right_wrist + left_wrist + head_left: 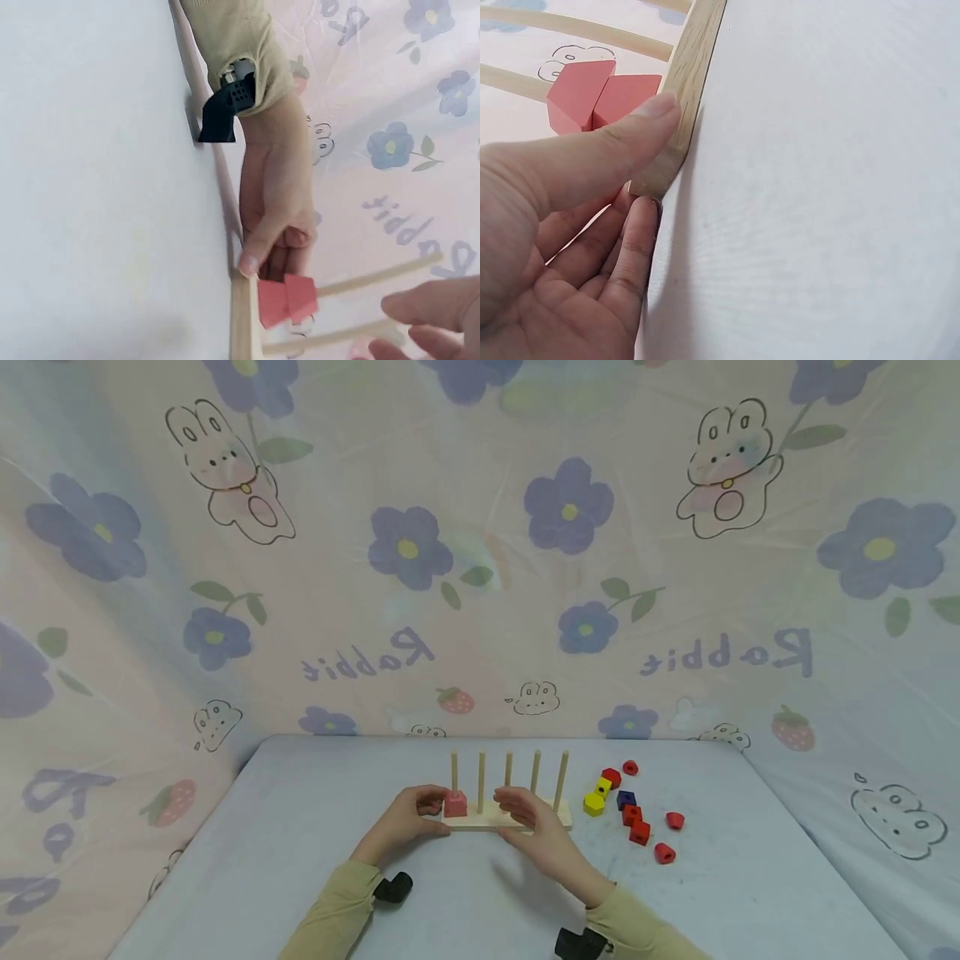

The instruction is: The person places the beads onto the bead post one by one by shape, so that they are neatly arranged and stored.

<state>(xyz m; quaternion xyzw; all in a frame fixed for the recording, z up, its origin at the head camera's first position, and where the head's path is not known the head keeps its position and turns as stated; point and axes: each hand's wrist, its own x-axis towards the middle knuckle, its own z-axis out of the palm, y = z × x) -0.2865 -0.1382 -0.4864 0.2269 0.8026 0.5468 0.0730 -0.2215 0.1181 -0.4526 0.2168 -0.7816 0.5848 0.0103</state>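
Observation:
A wooden peg stand [487,818] with several upright pegs lies on the table. Two red blocks [455,805] are stacked on its leftmost peg, at the foot. My left hand [411,820] grips the left end of the base, thumb [658,109] on the front edge and fingers curled behind the end. Over the middle of the stand hovers my right hand [536,827], fingers loosely bent and nothing held. Its fingertips [397,304] show beside the pegs in the right wrist view.
Right of the stand lie loose pieces: yellow blocks [594,804], a dark blue block [626,799], red cubes [640,833] and rounded red pieces [664,853]. A patterned curtain [480,610] hangs behind the white table [300,827].

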